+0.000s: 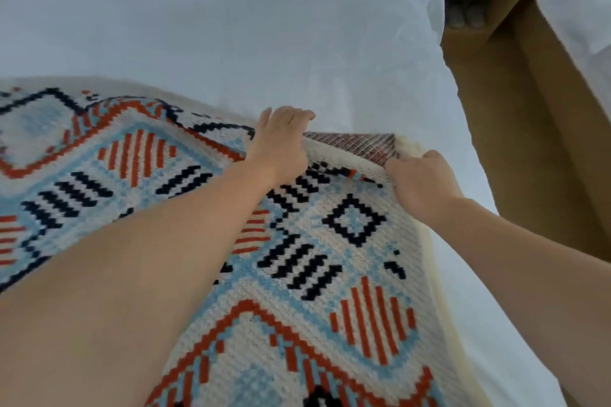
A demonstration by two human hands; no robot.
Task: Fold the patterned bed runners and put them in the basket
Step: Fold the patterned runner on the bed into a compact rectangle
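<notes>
A knitted bed runner (pixel 357 241) with cream, light blue, red and dark navy geometric patterns lies across the white bed (pixel 198 20). My left hand (pixel 281 139) grips its far edge near the middle of the view. My right hand (pixel 420 178) pinches the far right corner. Between the two hands the edge is turned up, and the striped underside (pixel 350 144) shows. No basket is in view.
The bed's right edge drops to a brown floor (pixel 515 142). A second white-covered bed (pixel 582 3) stands at the far right. A pair of grey slippers (pixel 464 15) sits in the gap at the top right.
</notes>
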